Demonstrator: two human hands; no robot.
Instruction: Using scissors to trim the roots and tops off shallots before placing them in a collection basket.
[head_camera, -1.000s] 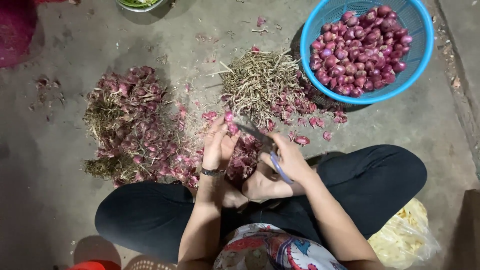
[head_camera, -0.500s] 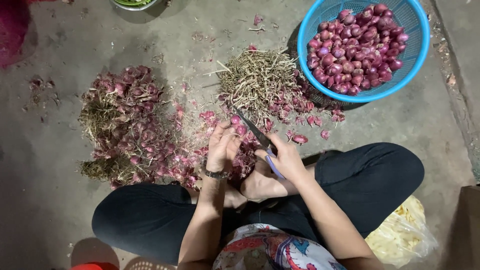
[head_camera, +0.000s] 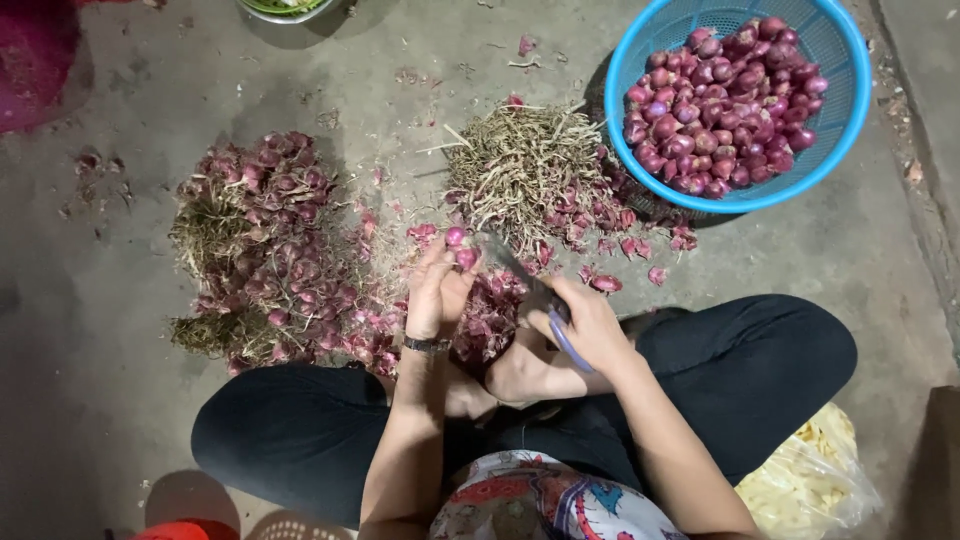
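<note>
Your left hand is raised, fingers curled, pinching a shallot at the fingertips, just beyond your crossed legs. Your right hand is closed round a knife with a purple handle; the blade points up-left toward the shallot, its tip just beside it. Both forearms run forward from your lap, wrists near each other.

Against half a second ago, the left hand sits a little higher and the shallot shows clearer at the fingertips; the knife grip is unchanged.

Left of the shallot lies a pile of untrimmed shallots with dry roots. Beyond the shallot is a heap of cut stems, with red skins scattered under your hands. Far right of the shallot a blue basket holds peeled shallots. A plastic bag lies by your right knee. Nothing blocks the hands.
</note>
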